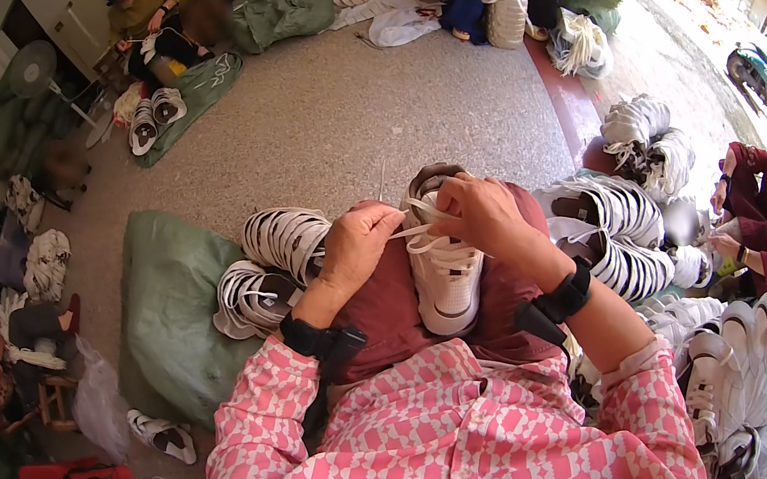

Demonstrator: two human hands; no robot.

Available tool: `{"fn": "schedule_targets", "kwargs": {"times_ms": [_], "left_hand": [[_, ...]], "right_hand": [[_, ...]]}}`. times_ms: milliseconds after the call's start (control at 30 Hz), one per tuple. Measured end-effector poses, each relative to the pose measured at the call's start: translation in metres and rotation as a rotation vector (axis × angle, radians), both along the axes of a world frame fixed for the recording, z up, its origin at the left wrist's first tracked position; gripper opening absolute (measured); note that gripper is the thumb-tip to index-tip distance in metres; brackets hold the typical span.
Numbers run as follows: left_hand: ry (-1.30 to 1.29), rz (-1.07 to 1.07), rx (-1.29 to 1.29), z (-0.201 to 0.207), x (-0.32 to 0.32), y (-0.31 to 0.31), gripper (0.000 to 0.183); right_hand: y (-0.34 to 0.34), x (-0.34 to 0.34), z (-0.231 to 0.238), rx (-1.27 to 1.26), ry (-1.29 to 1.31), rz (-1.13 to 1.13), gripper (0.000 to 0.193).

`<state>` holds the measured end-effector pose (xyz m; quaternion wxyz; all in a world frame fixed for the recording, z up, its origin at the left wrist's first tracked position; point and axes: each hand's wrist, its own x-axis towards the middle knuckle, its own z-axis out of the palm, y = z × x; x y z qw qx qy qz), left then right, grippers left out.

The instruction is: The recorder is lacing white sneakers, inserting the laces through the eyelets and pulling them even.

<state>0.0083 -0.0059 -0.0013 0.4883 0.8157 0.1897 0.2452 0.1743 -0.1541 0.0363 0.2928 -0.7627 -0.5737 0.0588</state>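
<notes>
A white sneaker (449, 279) rests on my lap between my thighs, its toe toward me and its dark-lined opening away. White shoelace (452, 253) runs in rows across its tongue. My left hand (359, 244), just left of the shoe, pinches a lace end between thumb and fingertips. Over the right side of the shoe, my right hand (484, 213) has its fingers bent and closed on the lace near the upper eyelets. A stretch of lace spans the gap between both hands. The right fingertips are partly hidden behind the hand.
Stacked white shoes (287, 240) stand left of my knee beside a green sack (173, 315). More shoe stacks (617, 210) and a pile of sneakers (744, 362) lie at my right. Co-workers sit around the room, one in dark red (763, 201) at right. A fan (34, 70) stands far left.
</notes>
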Motion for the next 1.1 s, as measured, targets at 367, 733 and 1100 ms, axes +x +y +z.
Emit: {"fn": "schedule_targets", "kwargs": {"times_ms": [367, 733, 1100], "left_hand": [[0.028, -0.032, 0.484, -0.013, 0.003, 0.001, 0.015], [0.051, 0.031, 0.531, -0.004, 0.014, -0.008, 0.019], [0.062, -0.542, 0.002, -0.003, 0.024, 0.043, 0.044]], "right_hand": [[-0.02, 0.02, -0.001, 0.23, 1.142, 0.024, 0.017], [-0.109, 0.082, -0.035, 0.249, 1.006, -0.396, 0.019], [-0.021, 0.012, 0.008, 0.163, 0.196, 0.11, 0.01]]}}
